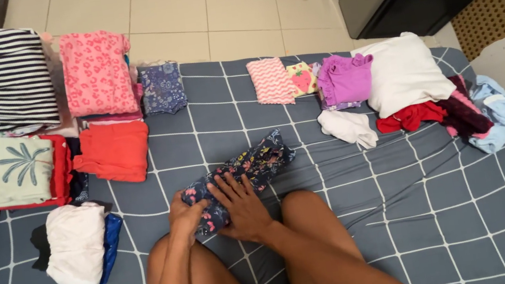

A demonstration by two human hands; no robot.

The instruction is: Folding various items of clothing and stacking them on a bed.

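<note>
The left hand [184, 215] is closed around the near end of a dark floral garment [241, 176]; the right hand [244, 205] is pressed flat on it, fingers spread. The garment is laid diagonally on the grey checked sheet [411, 205], just beyond the knees. Folded piles are ranged to the left, including an orange garment [113, 152]; loose clothes, among them a purple top [345, 80], lie to the right.
</note>
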